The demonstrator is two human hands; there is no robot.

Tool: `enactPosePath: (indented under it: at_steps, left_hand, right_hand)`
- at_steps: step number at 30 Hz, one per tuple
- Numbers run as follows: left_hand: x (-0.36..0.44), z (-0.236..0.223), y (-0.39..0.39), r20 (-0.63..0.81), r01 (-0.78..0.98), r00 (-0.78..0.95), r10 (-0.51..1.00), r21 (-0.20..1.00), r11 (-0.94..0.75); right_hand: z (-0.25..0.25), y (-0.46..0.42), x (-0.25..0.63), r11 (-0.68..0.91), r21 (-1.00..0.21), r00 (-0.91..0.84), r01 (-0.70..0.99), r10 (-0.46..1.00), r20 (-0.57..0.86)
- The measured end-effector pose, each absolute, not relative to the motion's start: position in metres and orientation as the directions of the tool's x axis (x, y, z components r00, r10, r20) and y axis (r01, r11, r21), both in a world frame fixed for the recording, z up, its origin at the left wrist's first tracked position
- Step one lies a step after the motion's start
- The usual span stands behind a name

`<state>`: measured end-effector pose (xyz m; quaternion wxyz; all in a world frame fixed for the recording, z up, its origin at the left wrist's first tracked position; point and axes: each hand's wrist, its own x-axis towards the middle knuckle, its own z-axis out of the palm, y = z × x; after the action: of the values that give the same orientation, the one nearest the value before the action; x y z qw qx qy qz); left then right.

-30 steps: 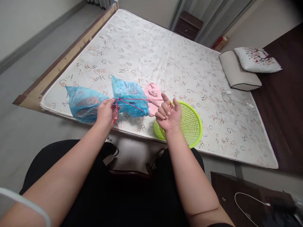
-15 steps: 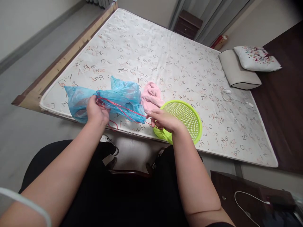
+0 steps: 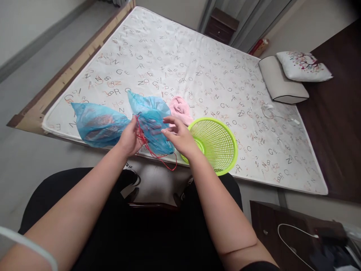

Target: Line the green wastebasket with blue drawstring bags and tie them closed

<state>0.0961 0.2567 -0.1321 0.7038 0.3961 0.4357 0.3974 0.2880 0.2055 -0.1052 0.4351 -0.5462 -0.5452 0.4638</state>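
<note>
A blue plastic bag (image 3: pixel 98 122) lies twisted in the middle on the near edge of the mattress (image 3: pixel 197 67). My left hand (image 3: pixel 130 137) is closed round that twisted neck, where a thin red string (image 3: pixel 153 152) is wound. The string's loose end hangs in a loop below the mattress edge. My right hand (image 3: pixel 177 136) hovers over the bag's right half with fingers partly spread, holding nothing that I can see. A pink cloth (image 3: pixel 179 109) lies just behind the bag. A lime green plastic basket (image 3: pixel 222 145) rests on its side right of my right hand.
The mattress sits on a wooden frame (image 3: pixel 56 86) with grey floor on the left. Two pillows (image 3: pixel 283 84) lie at the far right beside a white cable (image 3: pixel 270 113). A dark cabinet (image 3: pixel 284 233) with another white cable stands at my lower right.
My right hand let go of the taut red string and moved left onto the bag. The string now hangs slack below the mattress edge. My left hand stays on the bag's neck.
</note>
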Motion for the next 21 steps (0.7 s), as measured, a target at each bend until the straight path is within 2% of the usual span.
enactPosePath:
  at_steps: [5, 9, 12, 16, 21]
  left_hand:
    - [0.096, -0.138, 0.250, -0.314, -0.122, 0.435, 0.844, 0.908, 0.400]
    - [0.096, -0.143, 0.250, -0.326, -0.108, 0.538, 0.778, 0.888, 0.447]
    - [0.096, -0.145, 0.252, -0.313, -0.101, 0.522, 0.793, 0.901, 0.422]
    - [0.097, -0.143, 0.253, -0.304, -0.061, 0.461, 0.834, 0.927, 0.371]
    - [0.099, -0.142, 0.253, -0.281, -0.023, 0.444, 0.851, 0.946, 0.325]
  right_hand:
    - [-0.116, 0.203, 0.274, 0.068, -0.930, -0.102, 0.361, 0.994, 0.033]
    - [-0.123, 0.206, 0.272, 0.021, -0.929, 0.019, 0.369, 0.999, 0.030]
    - [-0.125, 0.209, 0.276, -0.021, -0.934, 0.131, 0.356, 0.991, 0.027]
    - [-0.122, 0.209, 0.279, 0.011, -0.924, 0.196, 0.383, 0.976, 0.093]
    - [-0.120, 0.208, 0.278, 0.133, -0.867, 0.046, 0.481, 0.983, 0.176]
